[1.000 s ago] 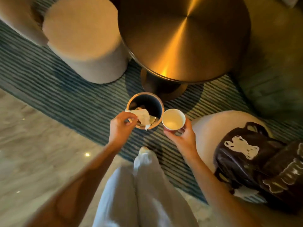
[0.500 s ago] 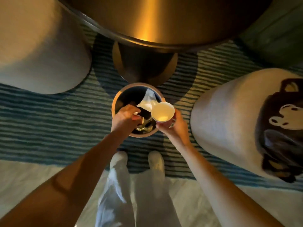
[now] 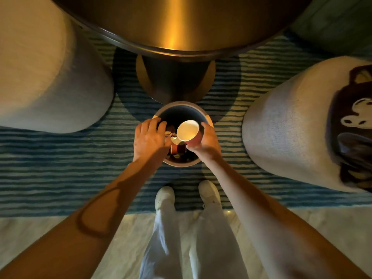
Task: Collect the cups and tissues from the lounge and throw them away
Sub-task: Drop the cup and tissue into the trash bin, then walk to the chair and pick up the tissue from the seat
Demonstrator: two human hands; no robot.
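While both arms reach over the bin, I see my right hand with fingers wrapped round the cup above its opening; left hand fingers loosely spread, dipping inside, holding nothing visible.

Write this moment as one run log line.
left hand: over bin, grip unclear | right hand: holds cup above bin | cup not dropped

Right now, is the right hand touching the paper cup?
Touching. The head view shows the right hand gripping the paper cup above the bin.
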